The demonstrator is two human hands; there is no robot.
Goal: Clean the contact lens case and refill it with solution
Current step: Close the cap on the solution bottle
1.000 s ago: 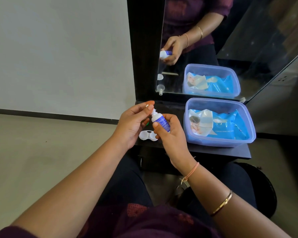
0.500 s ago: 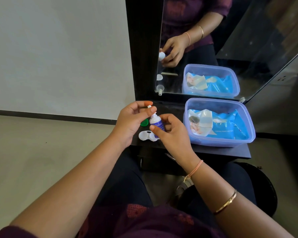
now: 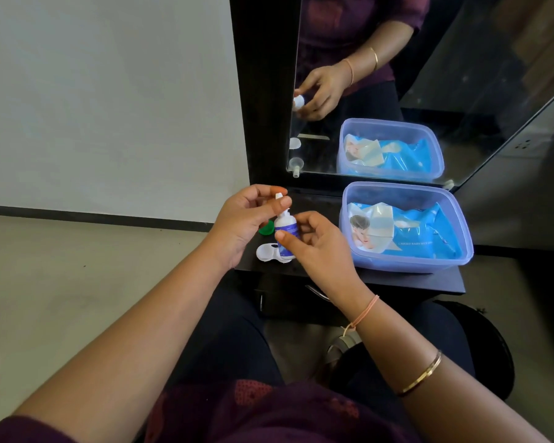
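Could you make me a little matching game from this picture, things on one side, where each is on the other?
1. solution bottle
2. lens case
3. green cap
4. wipes pack

a. inside the blue tub
b. flat on the shelf below the bottle
c. held in the right hand
d. on the shelf, half hidden by the left hand

Pairs: 1-c, 2-b, 3-d, 4-a

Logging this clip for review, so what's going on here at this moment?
A person sits at a dark shelf below a mirror. The right hand holds a small solution bottle upright, and the left hand pinches at its tip, apparently working the cap. The white lens case lies open on the shelf under the hands, with a green lid beside it. Nothing is being poured into the case yet. A tub holding a wipes pack sits to the right.
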